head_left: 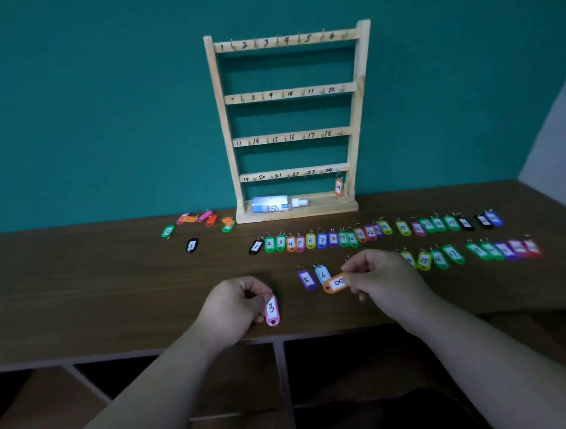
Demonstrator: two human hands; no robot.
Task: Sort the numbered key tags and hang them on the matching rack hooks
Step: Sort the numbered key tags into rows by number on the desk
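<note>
A wooden rack [225,124] with four numbered hook rails stands against the teal wall; one orange tag [339,187] hangs from its bottom-right hook. My left hand [233,306] pinches a pink tag marked 3 [272,310] by its top, low over the table's front. My right hand [381,274] pinches an orange tag marked 8 [336,283], held sideways. Beside it lie a purple 5 tag [306,279] and a blue 6 tag [322,274]. A long row of numbered tags [343,237] runs across the table, with a second row [472,253] at the right.
A small loose heap of tags [205,218] and a single black tag [192,245] lie left of the rack. A white spray bottle [279,204] lies on the rack's base. The brown table [96,294] ends above open cubby shelves [283,375].
</note>
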